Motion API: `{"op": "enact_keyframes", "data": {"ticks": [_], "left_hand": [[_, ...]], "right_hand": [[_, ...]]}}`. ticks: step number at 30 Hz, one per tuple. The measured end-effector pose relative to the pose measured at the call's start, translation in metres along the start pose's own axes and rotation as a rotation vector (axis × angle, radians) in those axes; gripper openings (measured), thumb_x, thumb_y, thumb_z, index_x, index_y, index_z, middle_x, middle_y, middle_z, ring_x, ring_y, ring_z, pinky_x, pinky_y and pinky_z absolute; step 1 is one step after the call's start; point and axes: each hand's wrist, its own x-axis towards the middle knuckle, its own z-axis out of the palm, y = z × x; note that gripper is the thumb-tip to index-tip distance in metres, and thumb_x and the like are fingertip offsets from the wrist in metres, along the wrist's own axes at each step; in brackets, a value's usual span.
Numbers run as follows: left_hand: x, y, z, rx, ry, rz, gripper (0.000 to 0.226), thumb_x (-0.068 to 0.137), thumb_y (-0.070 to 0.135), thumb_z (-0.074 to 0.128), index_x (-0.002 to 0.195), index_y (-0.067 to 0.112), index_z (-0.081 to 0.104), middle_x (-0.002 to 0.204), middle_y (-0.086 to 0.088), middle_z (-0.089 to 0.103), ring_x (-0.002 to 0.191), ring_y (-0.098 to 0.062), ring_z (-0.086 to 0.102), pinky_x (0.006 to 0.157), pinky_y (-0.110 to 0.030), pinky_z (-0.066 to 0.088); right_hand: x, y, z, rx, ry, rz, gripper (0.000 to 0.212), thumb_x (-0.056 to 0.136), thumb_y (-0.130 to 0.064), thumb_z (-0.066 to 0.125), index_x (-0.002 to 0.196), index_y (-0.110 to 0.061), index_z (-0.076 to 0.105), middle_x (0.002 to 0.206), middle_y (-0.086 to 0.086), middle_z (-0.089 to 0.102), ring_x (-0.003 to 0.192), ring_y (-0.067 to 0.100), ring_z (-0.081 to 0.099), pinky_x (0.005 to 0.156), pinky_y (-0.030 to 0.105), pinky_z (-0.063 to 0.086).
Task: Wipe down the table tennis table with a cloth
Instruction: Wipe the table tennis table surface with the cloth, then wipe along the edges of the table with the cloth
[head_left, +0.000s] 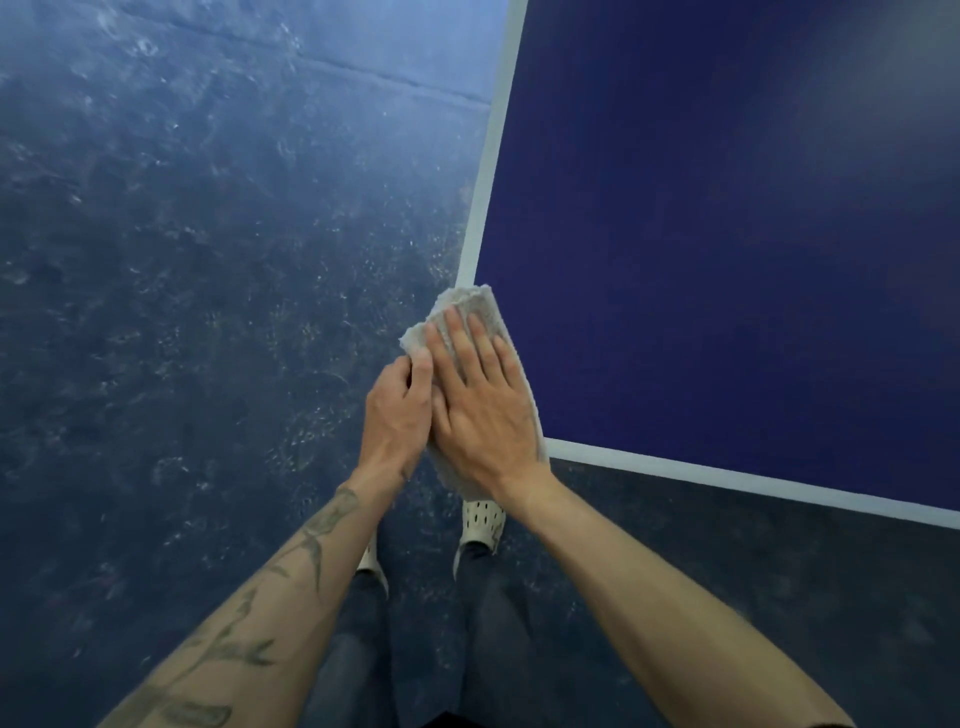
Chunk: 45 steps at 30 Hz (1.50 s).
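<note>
The dark blue table tennis table (727, 234) with a white border line fills the right half of the head view; its near left corner lies under my hands. A folded off-white cloth (465, 304) covers that corner. My right hand (480, 400) lies flat on the cloth with straight fingers spread, pressing it onto the table. My left hand (397, 410) is just left of it, off the table's edge, with fingers curled round the cloth's left side and the thumb on top.
A scuffed blue-grey floor (208, 260) spreads to the left and below the table. My two feet in pale perforated shoes (483, 519) stand close to the table's corner.
</note>
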Motion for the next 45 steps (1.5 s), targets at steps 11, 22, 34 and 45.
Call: {"op": "enact_keyframes", "data": {"ticks": [11, 22, 34, 45], "left_hand": [[-0.038, -0.064, -0.053, -0.131, -0.046, 0.009, 0.024, 0.109, 0.024, 0.053, 0.091, 0.01, 0.059, 0.079, 0.001, 0.061, 0.07, -0.011, 0.053, 0.07, -0.035, 0.049], [-0.027, -0.105, -0.164, 0.123, -0.203, 0.037, 0.028, 0.11, 0.027, 0.053, 0.096, 0.003, 0.057, 0.079, -0.001, 0.052, 0.064, -0.006, 0.043, 0.064, -0.028, 0.038], [-0.028, -0.113, -0.183, 0.115, -0.489, 0.073, 0.06, 0.09, 0.006, 0.081, 0.142, 0.027, 0.059, 0.112, 0.002, 0.071, 0.102, -0.011, 0.071, 0.09, -0.027, 0.059], [-0.05, -0.095, -0.156, 0.363, -0.104, 0.325, 0.022, 0.098, 0.024, 0.07, 0.087, 0.02, 0.051, 0.089, 0.006, 0.048, 0.072, -0.007, 0.045, 0.065, -0.029, 0.044]], "right_hand": [[-0.061, -0.087, 0.02, 0.128, -0.03, 0.123, 0.06, 0.112, -0.029, 0.03, 0.168, -0.007, 0.025, 0.177, 0.01, 0.017, 0.166, 0.023, 0.01, 0.134, 0.046, 0.013], [-0.068, -0.148, 0.022, 1.419, -0.622, 0.908, 0.092, 0.1, -0.024, 0.075, 0.169, -0.033, 0.014, 0.147, 0.003, 0.056, 0.127, 0.013, 0.058, 0.104, 0.026, 0.041], [-0.069, -0.141, 0.016, 1.519, -0.201, 0.783, 0.05, 0.094, -0.005, 0.078, 0.133, -0.033, 0.064, 0.126, 0.004, 0.069, 0.107, 0.018, 0.069, 0.086, 0.028, 0.061], [-0.078, -0.134, 0.012, 0.888, -0.014, 0.615, 0.017, 0.093, -0.03, 0.08, 0.095, -0.021, 0.066, 0.106, -0.007, 0.059, 0.098, 0.008, 0.058, 0.084, 0.013, 0.044]]}}
